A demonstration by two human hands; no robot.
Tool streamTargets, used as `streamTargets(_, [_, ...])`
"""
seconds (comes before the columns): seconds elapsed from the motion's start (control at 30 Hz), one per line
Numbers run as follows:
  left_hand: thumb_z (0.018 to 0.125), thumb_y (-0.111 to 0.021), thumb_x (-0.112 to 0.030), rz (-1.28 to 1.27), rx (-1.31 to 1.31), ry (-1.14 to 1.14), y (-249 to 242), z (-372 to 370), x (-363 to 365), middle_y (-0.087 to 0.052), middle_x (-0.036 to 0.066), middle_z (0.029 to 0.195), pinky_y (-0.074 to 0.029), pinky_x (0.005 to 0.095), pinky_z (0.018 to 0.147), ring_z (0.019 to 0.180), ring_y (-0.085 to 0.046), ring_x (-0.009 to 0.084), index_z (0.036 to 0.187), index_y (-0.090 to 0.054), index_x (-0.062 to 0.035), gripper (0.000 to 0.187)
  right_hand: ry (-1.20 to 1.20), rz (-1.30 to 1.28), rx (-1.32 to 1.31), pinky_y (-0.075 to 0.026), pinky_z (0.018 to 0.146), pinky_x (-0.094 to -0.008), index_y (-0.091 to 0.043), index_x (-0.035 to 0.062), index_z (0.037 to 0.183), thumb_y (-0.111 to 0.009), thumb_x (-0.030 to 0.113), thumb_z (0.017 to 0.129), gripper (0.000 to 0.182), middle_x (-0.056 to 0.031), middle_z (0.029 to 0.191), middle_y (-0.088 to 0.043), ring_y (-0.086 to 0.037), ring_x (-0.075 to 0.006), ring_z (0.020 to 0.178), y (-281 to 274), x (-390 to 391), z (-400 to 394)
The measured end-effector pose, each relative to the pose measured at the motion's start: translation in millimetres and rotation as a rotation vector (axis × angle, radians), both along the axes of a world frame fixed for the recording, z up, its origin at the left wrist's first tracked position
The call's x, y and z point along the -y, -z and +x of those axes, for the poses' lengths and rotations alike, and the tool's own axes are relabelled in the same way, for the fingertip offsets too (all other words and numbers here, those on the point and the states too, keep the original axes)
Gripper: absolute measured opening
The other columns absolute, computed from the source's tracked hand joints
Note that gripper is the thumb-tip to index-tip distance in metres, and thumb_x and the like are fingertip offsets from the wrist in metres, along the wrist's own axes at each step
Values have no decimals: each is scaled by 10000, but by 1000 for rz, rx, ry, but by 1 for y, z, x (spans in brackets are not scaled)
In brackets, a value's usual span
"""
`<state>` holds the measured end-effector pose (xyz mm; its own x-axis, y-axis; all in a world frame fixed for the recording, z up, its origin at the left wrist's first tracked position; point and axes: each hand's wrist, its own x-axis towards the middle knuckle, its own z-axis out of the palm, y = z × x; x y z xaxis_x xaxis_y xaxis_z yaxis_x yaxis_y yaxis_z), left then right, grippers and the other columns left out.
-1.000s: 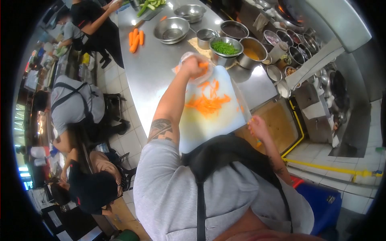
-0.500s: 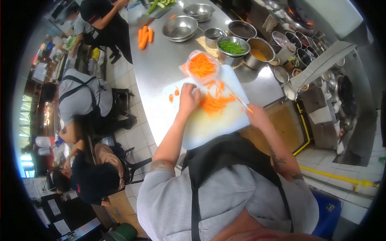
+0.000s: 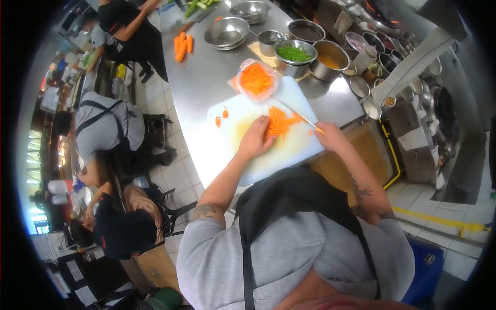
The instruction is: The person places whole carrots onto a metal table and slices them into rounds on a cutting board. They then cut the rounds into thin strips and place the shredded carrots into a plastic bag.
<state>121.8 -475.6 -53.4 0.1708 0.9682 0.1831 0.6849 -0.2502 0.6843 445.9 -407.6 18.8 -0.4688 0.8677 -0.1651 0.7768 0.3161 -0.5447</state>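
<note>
My left hand [image 3: 256, 137] lies on the white cutting board [image 3: 248, 168], its fingers against the left side of a pile of sliced carrot [image 3: 281, 122]. Whether anything is gripped under its fingers is hidden. My right hand [image 3: 329, 136] is closed around the yellow handle of a knife [image 3: 305, 119], whose blade points up and left along the right side of the pile. A clear plastic bag of carrot strips [image 3: 256, 79] stands at the board's far edge. Small carrot ends [image 3: 218, 122] lie on the board's left part.
Whole carrots [image 3: 181, 46] and metal bowls [image 3: 226, 32] sit farther up the steel table [image 3: 199, 77]. A bowl of chopped greens [image 3: 295, 52] and a pot of orange liquid [image 3: 330, 58] stand at the right. Other people [image 3: 111, 121] are at the left.
My left hand has moved right and down from the board's upper part to the carrot pile, which is now more gathered. My right hand still holds the knife, slightly higher.
</note>
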Motion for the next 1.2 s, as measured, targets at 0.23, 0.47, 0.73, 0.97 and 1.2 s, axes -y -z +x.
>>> streamTargets(0.23, [919,-685,-479,216,-268,226,-49,55,26,-225,191,1740,-119,746,1224,1603,-172,460,1631,-367,-80,875,361,-633,-437,-482,493,-292,-624,45,1164,-551,339,1089,312,-47,793,-648,-594,-129,590,-3,40,24])
streamTargets(0.47, [979,-535,-634,117,-445,291,-32,82,5,-173,102,1773,-54,813,1184,1613,-107,471,1668,-309,-122,888,388,-844,-630,-455,461,-275,-587,74,1075,-477,337,1119,288,-31,757,-622,-556,-107,555,-20,56,5])
streamTargets(0.73, [884,-664,-648,-69,-406,0,-20,6,1,-265,201,1728,-81,710,1251,1602,-181,456,1640,-287,16,1075,462,-706,-518,-450,487,-279,-608,70,1224,-555,303,1088,275,-42,769,-622,-553,-114,571,-18,77,53])
streamTargets(0.97, [793,-756,-693,3,-477,29,-12,8,-23,-285,229,1710,-116,608,1291,1604,-189,436,1641,-272,29,1215,397,40,11,-540,912,-519,-544,73,1433,-602,251,1035,440,-261,1153,-689,-653,-464,1088,32,96,41])
streamTargets(1.2, [751,-839,-617,-32,-62,118,13,22,-51,-406,290,1623,-209,503,1299,1580,-287,388,1605,-297,81,1229,360,10,-47,-526,948,-549,-552,43,1403,-573,192,1030,402,-297,1198,-664,-625,-494,1136,45,120,-19])
